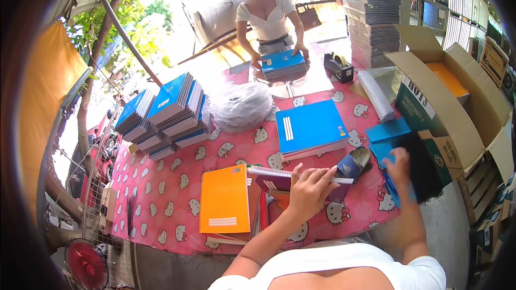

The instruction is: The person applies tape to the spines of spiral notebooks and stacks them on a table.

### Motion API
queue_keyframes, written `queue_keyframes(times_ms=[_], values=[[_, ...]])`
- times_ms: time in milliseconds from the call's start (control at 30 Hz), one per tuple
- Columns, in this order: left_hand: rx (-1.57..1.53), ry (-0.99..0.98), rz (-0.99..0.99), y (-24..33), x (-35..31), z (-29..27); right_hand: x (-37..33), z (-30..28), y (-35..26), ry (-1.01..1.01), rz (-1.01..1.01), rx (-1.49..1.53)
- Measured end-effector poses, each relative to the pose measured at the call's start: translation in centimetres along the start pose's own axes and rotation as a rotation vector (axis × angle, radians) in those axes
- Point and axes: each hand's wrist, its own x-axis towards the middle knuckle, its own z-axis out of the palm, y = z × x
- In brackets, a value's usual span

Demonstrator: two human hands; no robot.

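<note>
My left hand (312,187) grips a purple spiral notebook (277,182) by its upper edge, tilted up with the wire binding on top. To the right, my right hand (398,167) is over a blue holder (388,130) at the table's edge, beside a dark bristly bundle (422,169). Its fingers are curled, and whether they pinch anything is hidden. An orange spiral notebook (226,196) lies on other notebooks left of my left hand. Beyond my hands sits a stack of blue notebooks (310,124). A blue-and-grey object (352,165) lies between my hands.
Tall piles of blue notebooks (169,102) stand at the left, next to a clear plastic bag (239,104). Across the pink patterned table (177,204), a co-worker (269,19) holds a blue stack (282,62) near a tape dispenser (338,67). Open cartons (424,104) stand right.
</note>
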Motion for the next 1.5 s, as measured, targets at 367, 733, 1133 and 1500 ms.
queue_keyframes(times_ms=[367, 733, 1133, 1500], values=[[-0.053, 0.133, -0.043, 0.5, 0.7, 0.0, 3.5, -2.7, 1.7, 0.014, 0.119, -0.111], [-0.055, 0.1, -0.086, 0.4, 1.0, 0.0, -2.9, -12.5, -14.6, -0.883, 0.075, 0.873], [-0.09, 0.125, -0.078, 0.8, 1.0, 0.0, -2.8, -11.3, -17.2, -0.251, -0.324, 0.667], [-0.112, 0.151, -0.098, 1.2, 0.6, -0.1, -1.9, -11.2, -17.7, -0.333, -0.319, 0.788]])
